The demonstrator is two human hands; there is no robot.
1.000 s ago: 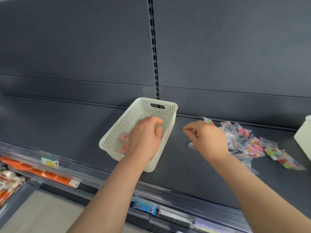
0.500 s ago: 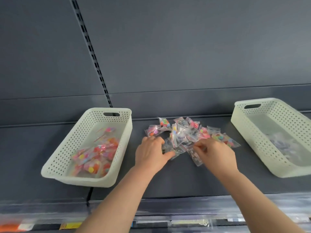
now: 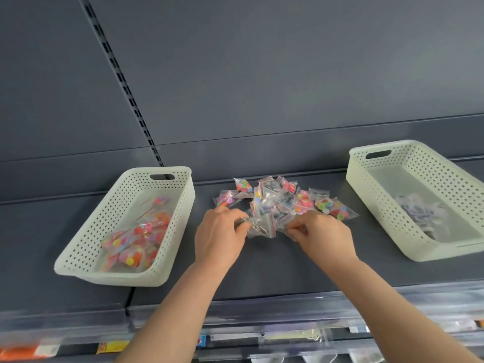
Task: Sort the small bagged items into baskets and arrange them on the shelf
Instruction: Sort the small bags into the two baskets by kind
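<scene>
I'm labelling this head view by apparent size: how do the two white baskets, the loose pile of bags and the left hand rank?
1. Left basket and right basket: alike, the right one cropped by the frame.
2. Pile of bags.
3. Left hand.

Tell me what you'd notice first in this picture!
A bright pile of little bags lies mid-shelf, and the left hand and right hand pinch clear bags at its near edge. The left basket holds colourful bags; the right basket holds pale bags.

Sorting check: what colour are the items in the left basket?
The items are pink, orange and yellow; head view.
</scene>
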